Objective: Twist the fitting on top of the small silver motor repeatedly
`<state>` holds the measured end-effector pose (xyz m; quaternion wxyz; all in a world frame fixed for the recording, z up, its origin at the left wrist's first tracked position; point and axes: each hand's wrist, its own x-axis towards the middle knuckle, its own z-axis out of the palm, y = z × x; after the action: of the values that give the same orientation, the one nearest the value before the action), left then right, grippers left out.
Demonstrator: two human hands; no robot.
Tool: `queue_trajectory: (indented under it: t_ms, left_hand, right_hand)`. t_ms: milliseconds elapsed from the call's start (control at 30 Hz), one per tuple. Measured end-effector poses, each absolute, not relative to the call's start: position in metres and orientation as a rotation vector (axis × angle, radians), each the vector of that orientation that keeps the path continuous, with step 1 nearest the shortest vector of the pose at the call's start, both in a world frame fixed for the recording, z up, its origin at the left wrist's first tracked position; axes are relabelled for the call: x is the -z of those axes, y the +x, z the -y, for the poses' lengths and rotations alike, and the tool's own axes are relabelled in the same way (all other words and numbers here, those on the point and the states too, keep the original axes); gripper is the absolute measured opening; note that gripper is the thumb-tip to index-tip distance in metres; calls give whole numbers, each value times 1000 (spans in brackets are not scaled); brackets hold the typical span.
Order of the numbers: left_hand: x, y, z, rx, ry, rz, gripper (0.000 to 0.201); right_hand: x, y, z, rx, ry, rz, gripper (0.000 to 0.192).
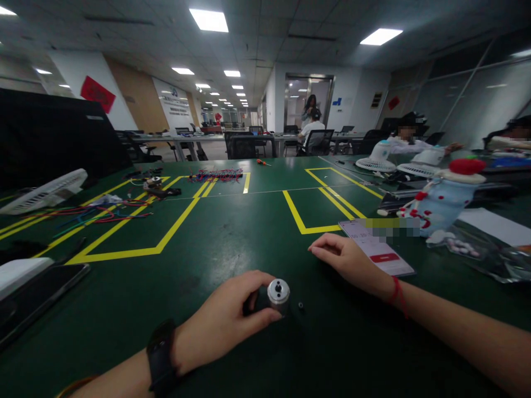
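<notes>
A: Nearest item?
B: Left hand (pixel 226 320), black wristband, fingers curled around small silver motor (pixel 277 294); thumb under, fingertips over. Motor low on green table (pixel 232 232), just off centre.

A: Beside it?
B: Tiny black ring (pixel 300 305), loose on mat, just right of motor, not touching.

A: Other hand?
B: Right hand (pixel 346 257), red string at wrist, fingers loosely bent, palm down on table, holding nothing. Knuckles against edge of phone (pixel 379 249).

A: Writing on phone?
B: White screen, red bar; digits too small to read, upper part blurred.

A: Middle distance?
B: Yellow tape outlines (pixel 307 213). Left: coloured wires (pixel 93 215), white fan grille (pixel 45 190), dark tablet (pixel 39 296). Right: plush snowman with red hat (pixel 446 199), clear bag (pixel 477 249).

A: Farther?
B: Wire bundle (pixel 215 175), orange screwdriver (pixel 263 162), desk fans (pixel 377 160), seated people at right edge.

A: Wall labels?
B: Red diamond poster (pixel 97 94); characters unreadable.
</notes>
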<state>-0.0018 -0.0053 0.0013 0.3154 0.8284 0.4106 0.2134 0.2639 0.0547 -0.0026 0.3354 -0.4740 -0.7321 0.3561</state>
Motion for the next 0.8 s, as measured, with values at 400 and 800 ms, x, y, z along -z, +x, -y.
queue_trajectory:
  t_ms: [400,800]
  left_hand:
    - [1,-1,4,-561,2188,-1095,20]
    - [2,-2,4,-581,2181,-1096,21]
  right_hand:
    - [-14,228,-21,-727,-848,2148,9]
    - [-27,229,-13,-492,-783,2210,16]
